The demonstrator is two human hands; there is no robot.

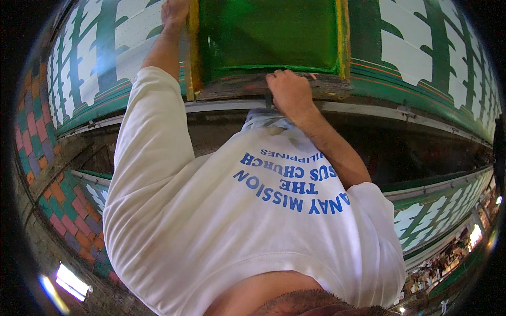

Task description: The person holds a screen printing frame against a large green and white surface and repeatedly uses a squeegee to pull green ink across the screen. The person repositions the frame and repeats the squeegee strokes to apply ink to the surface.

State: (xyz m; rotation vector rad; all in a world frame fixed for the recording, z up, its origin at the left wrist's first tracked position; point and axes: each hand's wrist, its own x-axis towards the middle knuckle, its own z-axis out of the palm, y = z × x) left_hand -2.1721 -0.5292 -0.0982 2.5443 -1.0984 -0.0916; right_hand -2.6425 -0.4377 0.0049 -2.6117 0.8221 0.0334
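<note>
A screen-printing frame (345, 42) with wooden rails and wet-looking green mesh lies over the printed sheet in front of me. My right hand (291, 92) is closed on the near wooden rail, its fingers curled at the rail's edge. At the top of the picture, my left hand (174, 12) is beside the frame's left rail. The upper edge cuts off its fingers, so what it touches is hidden. Green ink or paint stains the mesh and rails.
A long table carries a sheet (406, 45) printed in green and white, running to both sides. A pale metal rail (369, 108) follows its near edge. Behind me is another table with a similar print (421, 221). Coloured bricklike blocks (74, 216) show at the left.
</note>
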